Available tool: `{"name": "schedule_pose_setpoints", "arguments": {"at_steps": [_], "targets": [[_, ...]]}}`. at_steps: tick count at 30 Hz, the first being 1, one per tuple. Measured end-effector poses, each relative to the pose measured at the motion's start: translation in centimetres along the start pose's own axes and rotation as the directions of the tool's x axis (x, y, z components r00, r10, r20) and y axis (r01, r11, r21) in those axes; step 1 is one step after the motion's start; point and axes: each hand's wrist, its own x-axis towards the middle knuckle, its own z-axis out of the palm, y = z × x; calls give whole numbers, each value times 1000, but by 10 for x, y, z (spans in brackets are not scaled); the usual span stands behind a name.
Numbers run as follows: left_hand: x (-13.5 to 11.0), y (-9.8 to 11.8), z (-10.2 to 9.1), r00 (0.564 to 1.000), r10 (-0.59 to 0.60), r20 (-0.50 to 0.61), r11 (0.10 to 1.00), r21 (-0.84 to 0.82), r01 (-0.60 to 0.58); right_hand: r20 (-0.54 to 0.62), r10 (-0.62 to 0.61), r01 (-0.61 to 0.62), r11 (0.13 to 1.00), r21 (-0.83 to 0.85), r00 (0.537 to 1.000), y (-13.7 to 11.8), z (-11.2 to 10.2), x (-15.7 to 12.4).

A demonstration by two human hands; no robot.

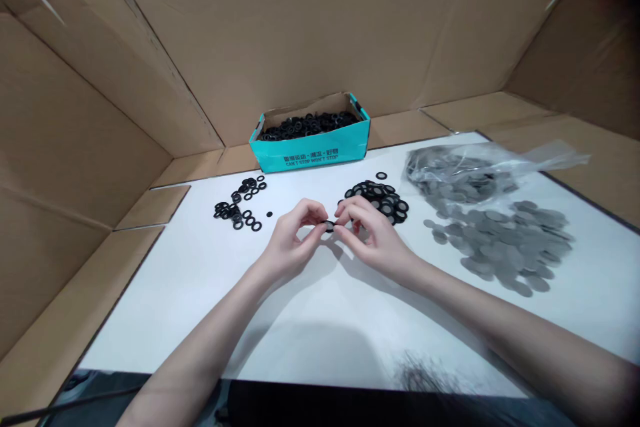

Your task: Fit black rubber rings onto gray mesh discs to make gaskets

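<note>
Between my two hands, just above the white table, is a black ring with a grey disc in it [329, 227]. My left hand [296, 235] pinches its left edge between thumb and fingers. My right hand [370, 232] pinches the opposite edge the same way. Behind my right hand lies a pile of black rings with grey discs in them [385, 199], partly hidden by the fingers. Loose black rings [239, 209] are scattered to the left of my left hand. A heap of loose grey discs [510, 247] spreads out on the right.
A turquoise box [315, 155] full of black rings stands at the back. A clear plastic bag [460, 177] of grey discs lies at the back right. One small black piece [269, 214] sits left of my hands. Cardboard walls [300, 27] enclose the white tabletop [200, 307].
</note>
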Motion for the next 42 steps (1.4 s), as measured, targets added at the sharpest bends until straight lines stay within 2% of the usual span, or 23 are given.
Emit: {"name": "schedule_pose_setpoints", "arguments": {"at_steps": [4,8,23,29,37,42], "targets": [[-1,0,1,1000,5,-21,1000,-21,-6,4,-18,18,1000,-8,1000,1,0,0],[-1,0,-2,1000,-23,21,999,-35,24,-12,-34,34,999,3,999,4,2,-1],[0,3,-5,998,22,65,996,83,-27,6,5,-5,1000,8,1000,1,1,-1],[-1,2,-4,1000,22,13,997,68,-23,-5,-65,65,997,-28,998,5,2,-1],[1,4,-7,991,118,66,972,198,-129,-5,-59,59,998,-14,998,3,0,-1],[3,9,-8,986,133,105,951,268,-156,-8,-73,73,997,-23,997,3,1,-1]]}}
